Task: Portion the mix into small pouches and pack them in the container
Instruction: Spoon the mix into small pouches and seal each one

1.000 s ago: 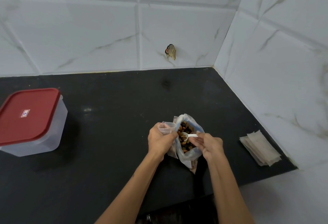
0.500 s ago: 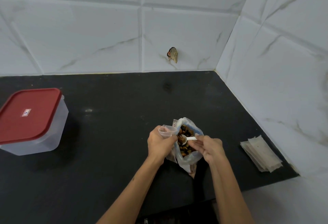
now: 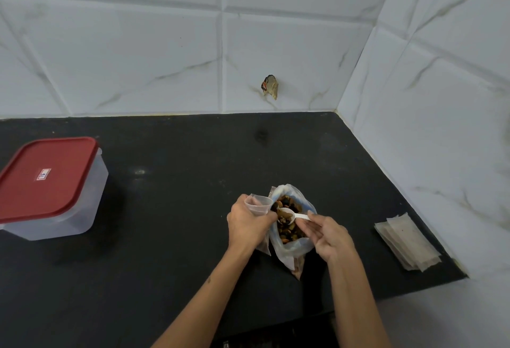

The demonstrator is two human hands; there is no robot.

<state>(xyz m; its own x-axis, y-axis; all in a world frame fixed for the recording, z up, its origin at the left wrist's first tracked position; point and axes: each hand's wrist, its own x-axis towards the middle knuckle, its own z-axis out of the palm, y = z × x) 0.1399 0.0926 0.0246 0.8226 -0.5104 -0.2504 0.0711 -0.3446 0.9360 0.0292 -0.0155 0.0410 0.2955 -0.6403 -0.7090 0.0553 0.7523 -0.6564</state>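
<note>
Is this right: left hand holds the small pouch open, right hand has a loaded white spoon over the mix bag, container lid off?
Not quite. The head view shows the red lid seated on the container. The rest holds: left hand grips the small pouch, right hand pinches the loaded white spoon over the mix bag.

Counter (image 3: 179, 209) open btwn container (image 3: 52, 187) & mix bag (image 3: 292, 226); pouch stack (image 3: 405, 243) near R wall.

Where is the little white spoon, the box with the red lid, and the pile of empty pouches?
white spoon (image 3: 287, 214), head view, on its loaded bowl.
box with the red lid (image 3: 47, 179), head view, on the middle of the lid.
pile of empty pouches (image 3: 407, 241), head view, on the top pouch.
</note>
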